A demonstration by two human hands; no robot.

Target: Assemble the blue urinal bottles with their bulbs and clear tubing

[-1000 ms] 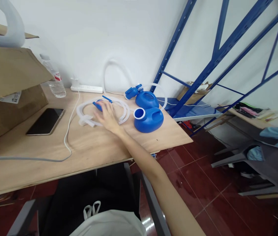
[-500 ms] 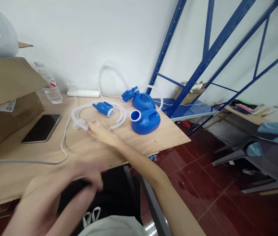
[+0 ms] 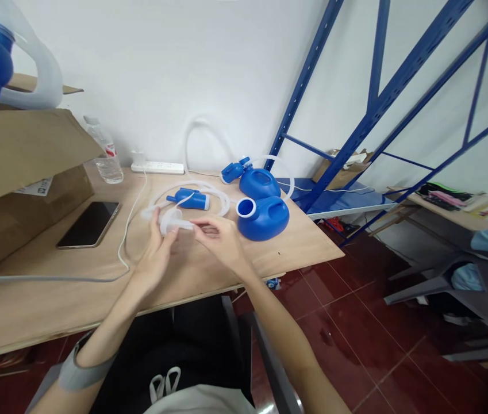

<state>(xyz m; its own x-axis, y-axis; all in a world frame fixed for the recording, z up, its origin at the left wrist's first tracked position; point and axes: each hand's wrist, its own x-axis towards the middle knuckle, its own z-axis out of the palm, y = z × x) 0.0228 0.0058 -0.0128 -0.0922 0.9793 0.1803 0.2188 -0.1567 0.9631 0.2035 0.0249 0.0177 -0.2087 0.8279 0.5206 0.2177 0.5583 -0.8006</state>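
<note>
Over the table, both my hands hold one translucent white funnel-shaped cap (image 3: 170, 219) with a narrow spout. The fingers of my left hand (image 3: 154, 253) close round its wide end. My right hand (image 3: 223, 240) pinches the spout from the right. Just behind it lies a blue handled bottle-like piece (image 3: 192, 199) with a white rim, inside the loops of a coiled clear hose (image 3: 223, 202). To the right of my right hand sits a blue jug (image 3: 266, 220) with a round open mouth, and a second blue jug (image 3: 261, 183) stands behind it.
A black phone (image 3: 88, 224) and an open cardboard box (image 3: 28, 155) are on the left. Against the wall are a water bottle (image 3: 108, 158) and a white power strip (image 3: 157, 167). A white cable (image 3: 123, 244) crosses the wooden table. A blue metal rack (image 3: 347, 138) rises at the right.
My left hand has moved from near my lap up to the cap and taken hold of it. My right hand has lifted the cap off the table. The blue bottle-like piece has turned slightly.
</note>
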